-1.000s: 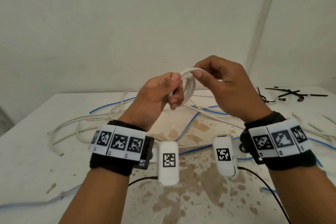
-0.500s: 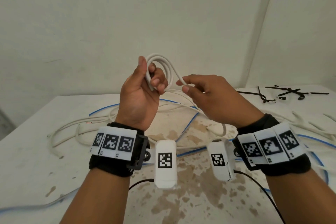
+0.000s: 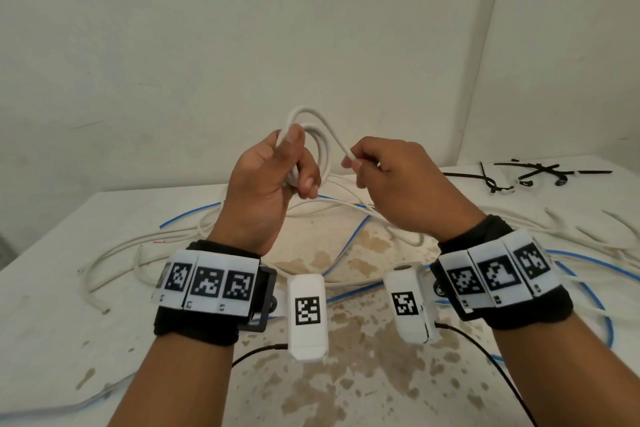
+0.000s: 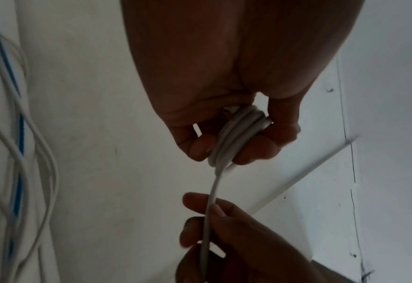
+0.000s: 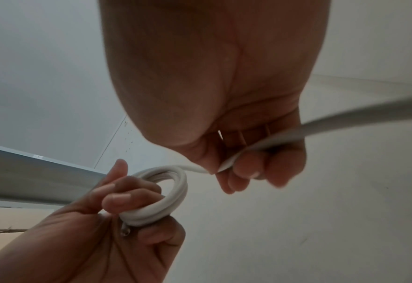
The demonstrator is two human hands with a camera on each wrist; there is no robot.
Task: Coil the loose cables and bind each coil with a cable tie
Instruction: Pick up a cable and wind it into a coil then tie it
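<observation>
A small coil of white cable [image 3: 320, 146] [image 4: 236, 137] [image 5: 166, 197] is held up above the table, and my left hand [image 3: 277, 177] [image 4: 224, 122] [image 5: 117, 210] grips its lower side between thumb and curled fingers. One cut end sticks out by the palm. The free run of the same white cable [image 4: 209, 210] [image 5: 321, 126] leaves the coil to the right, where my right hand [image 3: 374, 166] [image 5: 238, 164] [image 4: 214, 226] pinches it close to the coil. From there it drops to the table. Black cable ties [image 3: 530, 175] lie at the far right.
Loose white cables [image 3: 145, 246] and blue cables [image 3: 349, 239] sprawl over the stained white table [image 3: 52, 322]; more white cables [image 3: 588, 236] lie right. Walls stand close behind the table and at its right. Thin black wires [image 3: 485, 357] run from the wrist cameras.
The left hand has turned upright and lifted the coil. The right hand slid off the top of the loop and now pinches the free run beside the coil.
</observation>
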